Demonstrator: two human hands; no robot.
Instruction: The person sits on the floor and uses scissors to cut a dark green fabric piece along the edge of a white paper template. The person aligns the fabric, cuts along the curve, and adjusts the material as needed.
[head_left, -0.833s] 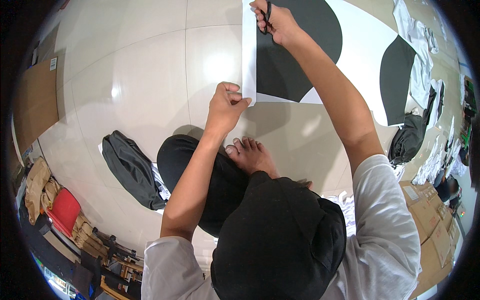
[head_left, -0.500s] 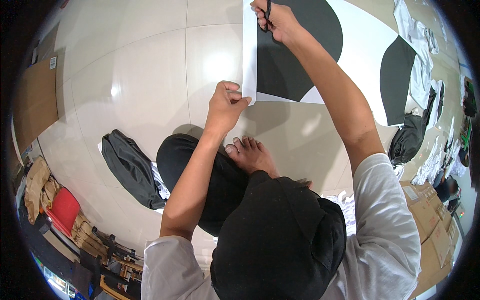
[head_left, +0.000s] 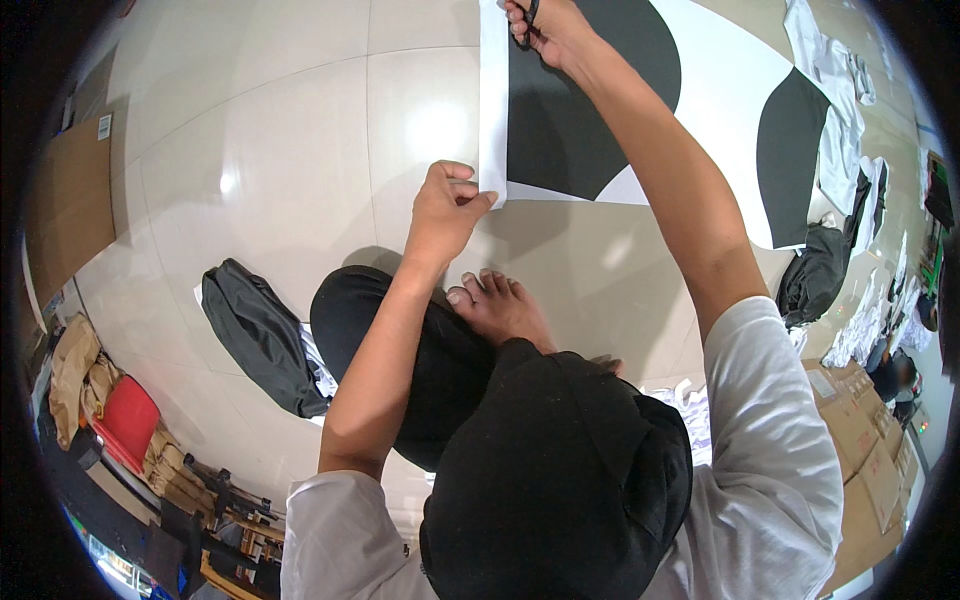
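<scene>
Since the earlier frame, our right hand (head_left: 546,28) has slid a little further up, toward the view's upper edge. It is wrapped around black-handled scissors (head_left: 531,12), partly cut off by that edge. Our left hand (head_left: 440,222) is pinched narrow at the lower left corner of the black-and-white sheet (head_left: 590,130), thumb on its white border (head_left: 493,120). That sheet lies on the tiled floor (head_left: 250,120), ahead of us and reaching rightward. Wide tile stretches from its left edge toward the cardboard (head_left: 75,205); a narrower band separates its lower edge from 1 bare foot (head_left: 505,312). Dark folded cloth (head_left: 255,335) lies left of our left forearm (head_left: 375,370).
</scene>
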